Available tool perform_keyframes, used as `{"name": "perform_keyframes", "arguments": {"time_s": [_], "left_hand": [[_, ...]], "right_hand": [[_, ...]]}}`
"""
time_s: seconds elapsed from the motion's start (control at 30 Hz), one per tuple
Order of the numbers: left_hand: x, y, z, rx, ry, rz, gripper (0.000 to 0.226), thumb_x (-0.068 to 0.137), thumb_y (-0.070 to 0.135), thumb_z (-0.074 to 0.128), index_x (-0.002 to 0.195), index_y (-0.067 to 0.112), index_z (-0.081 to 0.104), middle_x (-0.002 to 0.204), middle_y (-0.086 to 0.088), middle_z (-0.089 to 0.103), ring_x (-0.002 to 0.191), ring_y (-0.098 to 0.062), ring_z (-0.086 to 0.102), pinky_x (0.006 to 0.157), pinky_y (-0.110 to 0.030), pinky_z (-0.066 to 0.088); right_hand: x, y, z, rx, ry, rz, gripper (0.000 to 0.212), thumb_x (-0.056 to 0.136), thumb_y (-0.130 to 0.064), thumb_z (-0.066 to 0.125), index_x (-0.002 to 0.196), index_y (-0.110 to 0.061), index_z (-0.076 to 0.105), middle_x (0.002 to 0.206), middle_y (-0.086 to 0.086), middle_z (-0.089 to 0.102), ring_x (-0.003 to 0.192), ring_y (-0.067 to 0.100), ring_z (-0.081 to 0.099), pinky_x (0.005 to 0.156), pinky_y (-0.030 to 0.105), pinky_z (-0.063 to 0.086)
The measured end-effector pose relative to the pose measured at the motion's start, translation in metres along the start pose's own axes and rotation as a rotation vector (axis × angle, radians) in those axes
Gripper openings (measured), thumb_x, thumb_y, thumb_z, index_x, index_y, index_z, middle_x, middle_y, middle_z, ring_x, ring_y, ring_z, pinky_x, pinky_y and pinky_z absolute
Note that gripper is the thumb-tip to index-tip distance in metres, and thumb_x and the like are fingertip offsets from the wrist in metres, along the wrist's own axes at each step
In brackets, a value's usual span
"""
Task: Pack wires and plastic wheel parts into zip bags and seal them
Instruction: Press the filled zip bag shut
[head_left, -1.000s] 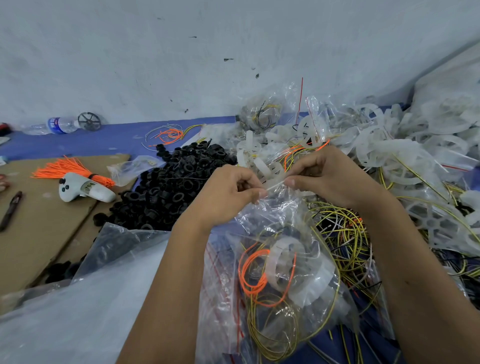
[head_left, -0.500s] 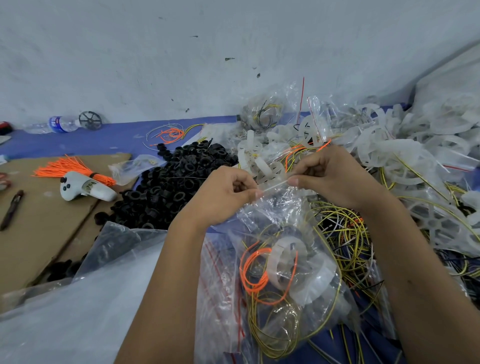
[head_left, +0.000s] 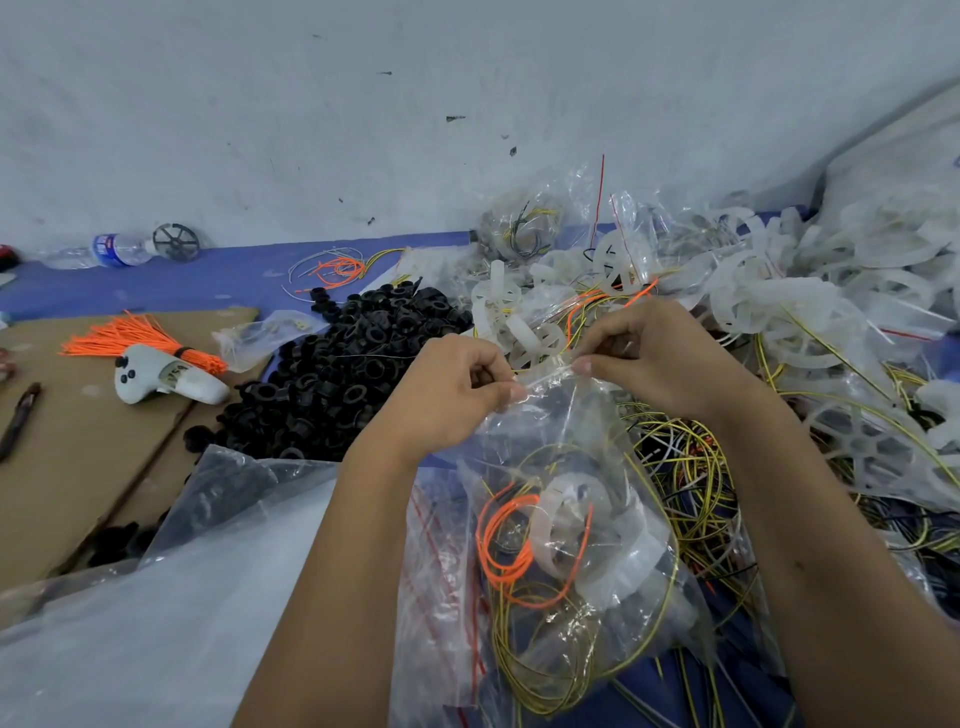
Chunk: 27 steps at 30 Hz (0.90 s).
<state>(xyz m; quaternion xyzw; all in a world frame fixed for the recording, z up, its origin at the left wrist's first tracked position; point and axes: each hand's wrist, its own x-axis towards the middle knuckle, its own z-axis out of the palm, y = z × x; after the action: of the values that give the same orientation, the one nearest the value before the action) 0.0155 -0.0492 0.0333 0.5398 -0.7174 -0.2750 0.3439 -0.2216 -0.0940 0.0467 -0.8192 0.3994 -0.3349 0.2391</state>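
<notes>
A clear zip bag hangs in front of me, holding orange wire, yellow wire and a translucent white wheel part. My left hand pinches the left end of the bag's top strip. My right hand pinches the same strip a short way to the right. Between the two hands the strip is stretched taut. A pile of white wheel parts lies behind and to the right, and loose yellow and black wires lie under my right forearm.
A heap of black rings sits left of my hands. Brown cardboard carries an orange wire bundle, a white controller and a dark tool. Empty zip bags and a large plastic sheet lie near me. A water bottle rests by the wall.
Both hands keep pinching the bag's top strip. My left hand has shifted slightly left along it, so the gap between the hands is a little wider.
</notes>
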Motion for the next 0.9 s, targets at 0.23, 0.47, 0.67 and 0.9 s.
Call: {"name": "perform_keyframes", "arguments": {"time_s": [0.23,0.47,0.67,0.9], "left_hand": [[0.004,0.01,0.012,0.042,-0.023,0.001,0.015,0.088,0.016,0.08,0.079,0.006,0.074,0.074,-0.015,0.073,0.061,-0.012,0.056,0.061,-0.032,0.049],[0.001,-0.002,0.003,0.007,-0.001,-0.017,0.012,0.091,0.011,0.076,0.08,0.008,0.074,0.071,-0.007,0.072,0.062,-0.011,0.06,0.063,-0.028,0.049],[0.003,0.006,0.013,0.076,0.05,0.073,0.014,0.089,0.015,0.079,0.08,0.005,0.074,0.069,-0.007,0.071,0.056,-0.007,0.051,0.057,-0.023,0.042],[0.002,0.003,0.011,0.002,0.064,0.022,0.009,0.088,0.014,0.08,0.084,0.007,0.076,0.069,-0.007,0.066,0.058,-0.009,0.049,0.059,-0.026,0.042]], "right_hand": [[0.002,-0.016,0.008,-0.024,-0.143,-0.023,0.005,0.08,-0.008,0.082,0.083,-0.011,0.078,0.081,-0.001,0.074,0.081,0.007,0.067,0.077,0.017,0.048],[0.0,-0.017,0.006,-0.059,-0.112,0.04,0.004,0.081,-0.013,0.081,0.079,-0.014,0.078,0.079,-0.004,0.074,0.081,0.007,0.067,0.078,0.018,0.049],[0.002,-0.026,0.015,-0.048,-0.128,0.003,0.008,0.08,-0.008,0.082,0.079,-0.015,0.077,0.077,-0.002,0.074,0.074,0.006,0.065,0.07,0.013,0.047],[0.0,-0.022,0.01,-0.016,-0.126,0.005,0.006,0.079,-0.004,0.082,0.083,-0.008,0.079,0.078,0.003,0.076,0.08,0.017,0.071,0.081,0.029,0.056]]}}
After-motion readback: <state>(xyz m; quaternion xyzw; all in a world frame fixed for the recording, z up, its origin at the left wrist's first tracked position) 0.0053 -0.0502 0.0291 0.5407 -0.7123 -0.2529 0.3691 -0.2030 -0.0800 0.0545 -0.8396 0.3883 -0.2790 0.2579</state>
